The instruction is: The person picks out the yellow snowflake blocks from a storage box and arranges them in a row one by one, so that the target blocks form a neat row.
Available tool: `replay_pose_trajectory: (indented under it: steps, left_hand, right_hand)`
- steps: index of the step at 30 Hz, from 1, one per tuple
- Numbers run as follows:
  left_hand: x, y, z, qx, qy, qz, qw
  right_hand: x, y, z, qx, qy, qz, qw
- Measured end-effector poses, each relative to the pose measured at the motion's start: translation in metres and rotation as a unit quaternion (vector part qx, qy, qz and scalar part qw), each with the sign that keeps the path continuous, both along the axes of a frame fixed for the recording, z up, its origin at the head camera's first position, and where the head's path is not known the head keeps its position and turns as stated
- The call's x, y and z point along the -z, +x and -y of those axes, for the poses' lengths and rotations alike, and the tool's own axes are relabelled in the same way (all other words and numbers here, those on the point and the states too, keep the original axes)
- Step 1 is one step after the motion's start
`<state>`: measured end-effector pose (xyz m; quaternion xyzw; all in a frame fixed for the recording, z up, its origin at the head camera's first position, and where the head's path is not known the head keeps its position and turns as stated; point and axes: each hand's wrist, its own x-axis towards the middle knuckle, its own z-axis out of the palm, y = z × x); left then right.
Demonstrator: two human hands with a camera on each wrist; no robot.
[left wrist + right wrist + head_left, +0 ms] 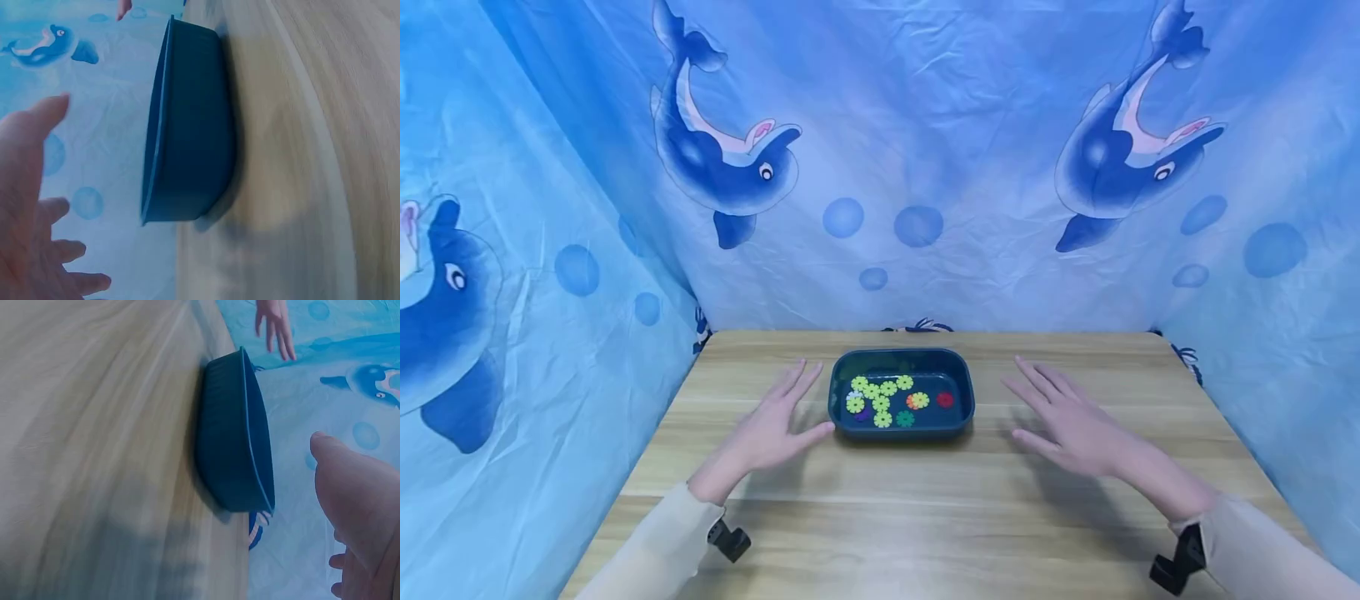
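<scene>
A dark teal plastic basin [901,434] sits on the wooden table. Inside it lie several flower-shaped plastic discs: mostly yellow-green ones [881,403], plus a red disc [945,400], a green disc [906,419] and a few of other colours partly covered. My left hand [772,429] hovers left of the basin, fingers spread, thumb tip close to its near left corner. On the other side my right hand [1070,425] is held above the table with fingers extended, farther from the basin. Neither hand holds anything. Both wrist views show the basin's outer side wall [197,125] beyond the thumb.
The wooden table [895,517] reaches back to a blue curtain [985,275] printed with dolphins and bubbles, which also hangs at the left and right. Small black cameras [728,540] are strapped at both wrists.
</scene>
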<state>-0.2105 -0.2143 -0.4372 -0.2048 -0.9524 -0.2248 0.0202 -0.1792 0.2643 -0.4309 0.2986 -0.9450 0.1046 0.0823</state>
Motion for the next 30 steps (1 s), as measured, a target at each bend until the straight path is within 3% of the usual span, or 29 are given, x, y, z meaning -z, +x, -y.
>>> replay_pose_trajectory:
  steps: [4, 8, 12, 16, 19, 24, 30]
  left_hand:
    - [0.008, -0.012, -0.011, 0.001, 0.074, 0.047, 0.9961]
    - [0.019, -0.022, -0.024, -0.006, 0.146, 0.099, 0.9843]
    - [0.031, -0.027, -0.028, -0.056, 0.197, 0.150, 0.9672]
    - [0.040, -0.031, -0.026, -0.103, 0.228, 0.169, 0.9531]
    - [0.045, -0.036, -0.034, -0.099, 0.229, 0.166, 0.9540]
    - [0.054, -0.042, -0.053, -0.093, 0.205, 0.146, 0.9633]
    - [0.064, -0.042, -0.064, -0.081, 0.223, 0.114, 0.9648]
  right_hand:
    - [-0.001, -0.015, 0.013, -0.010, 0.011, 0.004, 0.9999]
    - [-0.004, -0.030, 0.030, -0.014, -0.005, 0.043, 0.9990]
    - [-0.008, -0.050, 0.059, -0.020, -0.024, 0.076, 0.9967]
    - [-0.006, -0.072, 0.094, -0.042, -0.045, 0.084, 0.9946]
    - [-0.002, -0.083, 0.109, -0.044, -0.055, 0.075, 0.9947]
    - [0.010, -0.096, 0.124, -0.056, -0.042, 0.059, 0.9958]
    - [0.028, -0.108, 0.140, -0.061, -0.008, 0.107, 0.9924]
